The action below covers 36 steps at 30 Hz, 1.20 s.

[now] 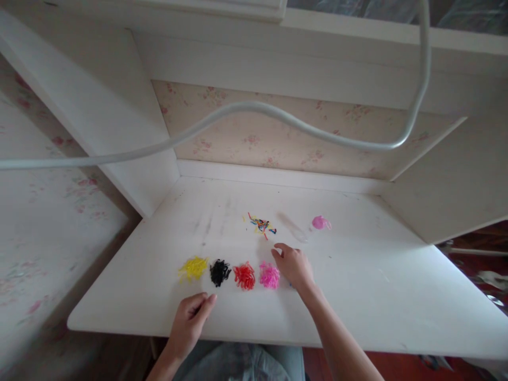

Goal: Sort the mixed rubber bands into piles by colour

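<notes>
Small rubber bands lie sorted by colour in a row on the white desk: a yellow pile point(193, 268), a black pile point(219, 272), a red pile point(244, 276) and a pink pile point(269, 275). A bit of blue point(291, 284) peeks out under my right wrist, mostly hidden. Behind the row is a mixed-colour pile point(261, 224). My right hand point(292, 264) hovers just in front of it, fingers curved, thumb and forefinger slightly apart. Near the front edge, below the black pile, my left hand point(190, 320) is loosely closed, thumb against forefinger; its contents are hidden.
A pink rounded object point(319, 223) lies right of the mixed pile, beside a clear, blurred item point(298, 232). A pale cable point(254, 107) crosses the view above the desk point(377, 275). White side panels and a floral-papered back wall point(254, 140) enclose the desk.
</notes>
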Each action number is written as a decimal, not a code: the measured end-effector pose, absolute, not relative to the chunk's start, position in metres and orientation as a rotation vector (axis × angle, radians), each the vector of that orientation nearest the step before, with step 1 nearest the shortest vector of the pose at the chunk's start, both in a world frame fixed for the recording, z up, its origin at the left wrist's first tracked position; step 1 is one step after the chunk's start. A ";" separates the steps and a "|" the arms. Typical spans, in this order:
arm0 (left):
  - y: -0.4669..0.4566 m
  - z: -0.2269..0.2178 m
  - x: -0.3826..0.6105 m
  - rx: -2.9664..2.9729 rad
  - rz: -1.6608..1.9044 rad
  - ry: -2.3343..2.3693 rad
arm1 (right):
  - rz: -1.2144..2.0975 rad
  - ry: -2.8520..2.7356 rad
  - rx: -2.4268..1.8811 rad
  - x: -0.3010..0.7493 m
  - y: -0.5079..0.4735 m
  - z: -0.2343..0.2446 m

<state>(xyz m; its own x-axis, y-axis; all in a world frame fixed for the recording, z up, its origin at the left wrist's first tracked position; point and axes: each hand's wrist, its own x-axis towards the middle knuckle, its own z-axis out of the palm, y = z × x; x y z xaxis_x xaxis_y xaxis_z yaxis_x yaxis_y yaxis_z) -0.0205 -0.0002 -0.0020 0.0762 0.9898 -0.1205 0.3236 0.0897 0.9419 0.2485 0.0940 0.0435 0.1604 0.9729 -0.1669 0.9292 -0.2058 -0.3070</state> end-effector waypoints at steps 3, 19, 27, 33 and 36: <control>0.000 0.000 -0.021 1.391 0.932 1.430 | 0.433 -1.989 -2.371 0.235 0.115 0.044; 0.002 -0.004 -0.026 1.403 0.909 1.412 | 0.420 -2.070 -2.344 0.217 0.124 0.042; 0.005 -0.006 -0.026 1.423 0.889 1.402 | 0.607 -1.964 -2.009 0.210 0.080 0.044; 0.005 -0.010 -0.026 1.432 0.879 1.418 | 0.647 -1.970 -1.902 0.198 0.055 0.048; 0.005 -0.010 -0.025 1.426 0.869 1.422 | 0.594 -2.017 -1.892 0.193 0.050 0.047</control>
<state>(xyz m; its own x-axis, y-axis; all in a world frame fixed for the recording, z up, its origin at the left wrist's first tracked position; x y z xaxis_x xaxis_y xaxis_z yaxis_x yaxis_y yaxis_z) -0.0250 0.0053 -0.0100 0.0858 0.9892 -0.1192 0.3454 0.0826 0.9348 0.1926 0.0496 0.0472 -0.0786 0.9954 -0.0545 0.8661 0.0411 -0.4982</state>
